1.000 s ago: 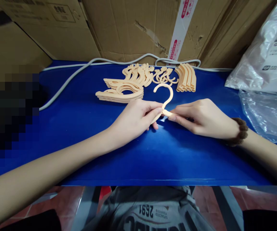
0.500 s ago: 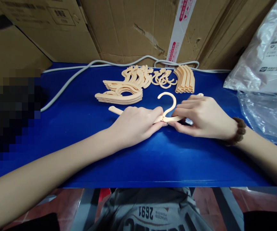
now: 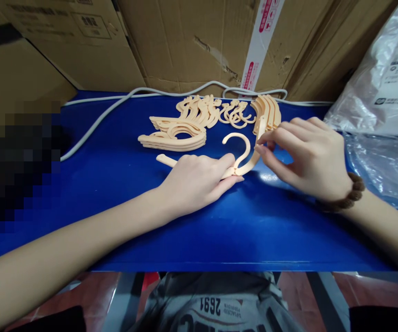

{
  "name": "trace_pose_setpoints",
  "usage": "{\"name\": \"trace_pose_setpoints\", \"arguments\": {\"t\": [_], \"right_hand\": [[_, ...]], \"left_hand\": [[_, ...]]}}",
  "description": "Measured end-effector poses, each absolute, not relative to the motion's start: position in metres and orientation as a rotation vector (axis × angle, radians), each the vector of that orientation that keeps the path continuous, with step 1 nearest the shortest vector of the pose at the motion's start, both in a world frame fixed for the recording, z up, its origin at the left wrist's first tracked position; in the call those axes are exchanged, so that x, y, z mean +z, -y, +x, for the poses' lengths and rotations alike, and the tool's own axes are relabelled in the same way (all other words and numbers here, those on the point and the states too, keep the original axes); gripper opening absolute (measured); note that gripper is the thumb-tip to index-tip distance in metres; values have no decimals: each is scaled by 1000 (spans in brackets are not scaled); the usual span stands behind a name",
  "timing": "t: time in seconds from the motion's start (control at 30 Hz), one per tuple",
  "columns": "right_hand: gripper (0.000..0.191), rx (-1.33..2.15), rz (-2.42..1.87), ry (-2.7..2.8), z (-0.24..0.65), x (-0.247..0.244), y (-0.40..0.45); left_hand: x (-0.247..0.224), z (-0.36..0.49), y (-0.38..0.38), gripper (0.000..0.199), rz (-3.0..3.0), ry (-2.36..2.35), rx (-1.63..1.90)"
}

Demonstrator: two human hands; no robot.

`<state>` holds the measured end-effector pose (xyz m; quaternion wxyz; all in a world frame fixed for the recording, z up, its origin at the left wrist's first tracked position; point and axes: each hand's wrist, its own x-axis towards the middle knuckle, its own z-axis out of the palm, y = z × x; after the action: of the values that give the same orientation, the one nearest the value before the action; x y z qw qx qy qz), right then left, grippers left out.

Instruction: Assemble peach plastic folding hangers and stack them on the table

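A cream plastic hanger (image 3: 246, 165) with a curved hook is held low over the blue table. My left hand (image 3: 202, 177) is closed around its left arm near the joint, and that arm's tip sticks out beyond my knuckles. My right hand (image 3: 302, 157) pinches the hanger's right arm between thumb and forefinger; this arm is angled steeply up towards the back. Behind it lie loose hooks (image 3: 236, 114), curved arm pieces (image 3: 199, 110), a stack of arm pieces (image 3: 271, 110) and a pile of folded hanger parts (image 3: 173, 140).
The blue table (image 3: 199, 240) has a white cable (image 3: 105, 117) along its back. Cardboard boxes (image 3: 185, 46) stand behind. At the right are a white plastic package (image 3: 385, 87) and clear plastic wrap (image 3: 385, 170).
My right hand has moved up and right, swinging the hanger's right arm from nearly level to a steep upward angle. The hook leans slightly further left. My left hand has stayed nearly still.
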<state>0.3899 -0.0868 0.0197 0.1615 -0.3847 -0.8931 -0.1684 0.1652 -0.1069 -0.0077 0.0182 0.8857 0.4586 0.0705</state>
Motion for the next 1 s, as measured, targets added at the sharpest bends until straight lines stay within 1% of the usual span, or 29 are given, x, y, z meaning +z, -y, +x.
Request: {"name": "trace_pose_setpoints", "arguments": {"t": [0.13, 0.3, 0.8, 1.0], "right_hand": [[30, -448, -1032, 2579, 388, 14, 86], [32, -419, -1046, 2625, 384, 10, 86], [35, -445, -967, 2665, 385, 7, 85], [36, -342, -991, 2670, 385, 6, 86]], "left_hand": [[-9, 164, 106, 37, 2748, -1424, 264], [-12, 162, 105, 34, 2750, -1398, 297], [-11, 165, 105, 34, 2785, -1383, 216], [-13, 164, 105, 35, 2803, -1342, 206]]}}
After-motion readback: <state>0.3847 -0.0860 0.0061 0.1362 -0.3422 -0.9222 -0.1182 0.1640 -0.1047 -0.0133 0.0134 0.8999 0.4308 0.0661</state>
